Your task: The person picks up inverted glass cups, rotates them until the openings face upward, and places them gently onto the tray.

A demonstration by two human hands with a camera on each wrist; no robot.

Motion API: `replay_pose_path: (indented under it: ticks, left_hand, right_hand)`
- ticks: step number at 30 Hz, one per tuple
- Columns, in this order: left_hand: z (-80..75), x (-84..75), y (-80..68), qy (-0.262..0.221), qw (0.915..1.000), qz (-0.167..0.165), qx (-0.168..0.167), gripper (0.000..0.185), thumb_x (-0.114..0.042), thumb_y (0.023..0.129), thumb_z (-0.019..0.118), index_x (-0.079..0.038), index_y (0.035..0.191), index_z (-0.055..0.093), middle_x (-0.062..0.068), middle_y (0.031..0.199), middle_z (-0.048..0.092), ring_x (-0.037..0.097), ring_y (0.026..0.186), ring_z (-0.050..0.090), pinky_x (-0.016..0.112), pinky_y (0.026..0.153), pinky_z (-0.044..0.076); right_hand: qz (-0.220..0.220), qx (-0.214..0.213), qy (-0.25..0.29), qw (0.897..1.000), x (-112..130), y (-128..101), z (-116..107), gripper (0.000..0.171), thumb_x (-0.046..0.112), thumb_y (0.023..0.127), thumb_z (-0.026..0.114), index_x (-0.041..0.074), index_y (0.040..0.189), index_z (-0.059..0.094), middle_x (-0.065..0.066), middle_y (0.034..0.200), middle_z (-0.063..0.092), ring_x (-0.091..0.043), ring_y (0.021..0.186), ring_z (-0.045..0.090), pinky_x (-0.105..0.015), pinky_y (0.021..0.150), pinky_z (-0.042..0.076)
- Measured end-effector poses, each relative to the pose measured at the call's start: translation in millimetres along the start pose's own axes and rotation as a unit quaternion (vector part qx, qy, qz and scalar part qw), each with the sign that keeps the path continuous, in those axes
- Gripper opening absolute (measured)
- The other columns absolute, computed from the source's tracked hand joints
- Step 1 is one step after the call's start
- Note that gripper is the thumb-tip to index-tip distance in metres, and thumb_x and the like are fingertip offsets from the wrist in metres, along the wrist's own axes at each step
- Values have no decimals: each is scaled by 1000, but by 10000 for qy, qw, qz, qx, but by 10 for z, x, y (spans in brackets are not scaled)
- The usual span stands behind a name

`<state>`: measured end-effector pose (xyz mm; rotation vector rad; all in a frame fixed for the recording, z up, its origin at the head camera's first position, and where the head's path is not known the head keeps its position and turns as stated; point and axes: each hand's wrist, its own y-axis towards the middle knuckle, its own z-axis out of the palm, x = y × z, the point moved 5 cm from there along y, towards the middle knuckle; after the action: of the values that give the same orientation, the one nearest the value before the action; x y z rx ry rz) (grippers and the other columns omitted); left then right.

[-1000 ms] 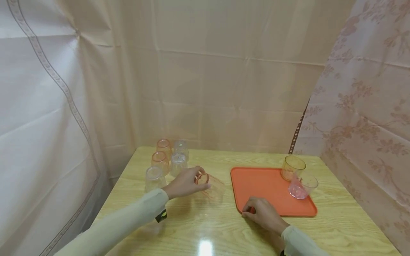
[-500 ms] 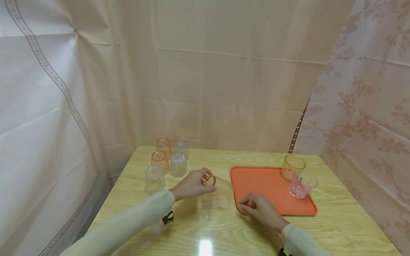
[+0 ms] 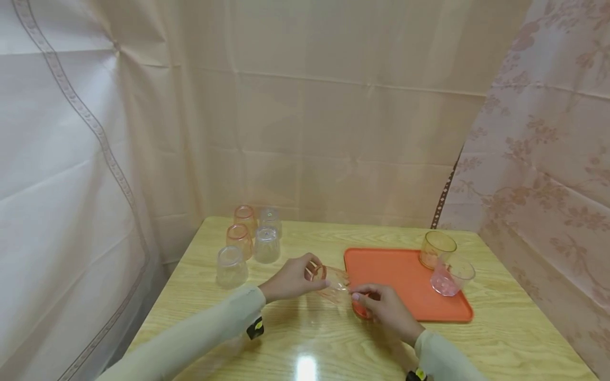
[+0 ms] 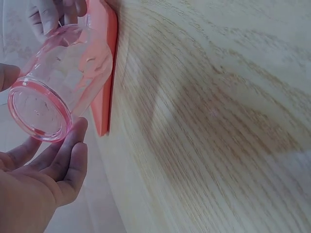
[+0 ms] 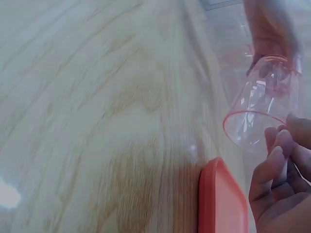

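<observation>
A clear tumbler with a pink-orange tint [image 3: 335,283] lies tipped on its side in the air between the two hands, its mouth toward the right. My left hand [image 3: 292,277] grips it around the base, thumb and fingers on opposite sides, as the left wrist view shows of the tumbler [image 4: 68,73]. At the other end, my right hand [image 3: 392,313] pinches the rim with thumb and fingertips; the right wrist view has this tumbler [image 5: 260,104] at upper right. Both are over the table, at the left edge of an orange tray [image 3: 395,270].
Several upside-down tumblers, clear ones [image 3: 231,267] and orange-tinted ones [image 3: 240,241], stand in a cluster at the table's back left. A yellow glass [image 3: 437,251] and a pink glass [image 3: 448,280] stand at the tray's right side. Curtains [image 3: 324,132] enclose the wooden table [image 3: 276,338].
My left hand has carried the tumbler rightward toward the tray. My right hand has lifted from the tray's near-left corner and moved slightly left onto the tumbler's rim.
</observation>
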<state>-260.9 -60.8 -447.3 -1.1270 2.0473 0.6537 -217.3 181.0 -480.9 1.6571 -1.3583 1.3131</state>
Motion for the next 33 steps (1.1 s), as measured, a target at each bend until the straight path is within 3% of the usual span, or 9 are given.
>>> replay_pose_path:
  ticks: [7, 12, 17, 22, 27, 30, 33]
  left_hand:
    - [17, -6, 1, -309, 9995, 0, -17, 54, -50, 89, 78, -14, 125, 58, 6, 113, 67, 11, 90, 66, 30, 77, 56]
    - [48, -4, 11, -533, 9986, 58, -21, 50, -45, 88, 81, -16, 121, 58, 4, 109, 67, 12, 89, 66, 29, 76, 56]
    - [98, -9, 10, -548, 9984, 97, 115, 49, -37, 89, 82, -12, 124, 59, 2, 110, 67, 14, 93, 66, 29, 78, 56]
    - [152, -12, 23, -95, 9997, 69, 202, 61, -42, 88, 82, -4, 130, 61, 7, 113, 68, 15, 94, 66, 29, 79, 55]
    - [208, 21, 50, 401, 9989, 171, 169, 41, -39, 92, 79, -4, 111, 70, -1, 94, 70, 8, 81, 64, 26, 73, 54]
    - [264, 47, 60, 472, 9985, 192, 215, 21, -31, 94, 76, -10, 95, 72, -9, 82, 67, 9, 71, 65, 24, 65, 54]
    - [331, 60, 63, 382, 9987, 118, 307, 14, -25, 95, 75, -14, 87, 72, -11, 76, 66, 12, 64, 67, 24, 60, 54]
  right_hand:
    - [349, -262, 927, 9947, -2, 29, -42, 41, 30, 98, 73, -1, 123, 69, -14, 108, 73, -13, 65, 50, -27, 57, 44]
    - [386, -476, 1143, 9916, -9, 18, -83, 42, 32, 97, 73, 0, 124, 69, -13, 113, 73, -12, 66, 47, -26, 59, 43]
    - [233, -824, 806, 9931, 44, 0, -151, 40, 32, 95, 76, 1, 120, 71, -12, 107, 70, -14, 69, 47, -29, 62, 44]
    - [17, -957, 275, 9950, 131, -21, -259, 37, 36, 93, 77, 6, 115, 74, -8, 107, 72, -18, 82, 56, -31, 68, 48]
    - [-382, -953, -266, 9944, 218, -49, -370, 36, 37, 94, 76, 7, 113, 75, -8, 106, 73, -27, 100, 66, -41, 87, 55]
    - [-557, -983, -534, 9922, 252, -70, -422, 34, 36, 95, 75, 7, 113, 75, -11, 106, 74, -34, 100, 67, -43, 86, 56]
    - [-691, -1019, -769, 9894, 269, -82, -464, 31, 33, 97, 73, 7, 113, 75, -13, 105, 74, -35, 97, 68, -43, 82, 57]
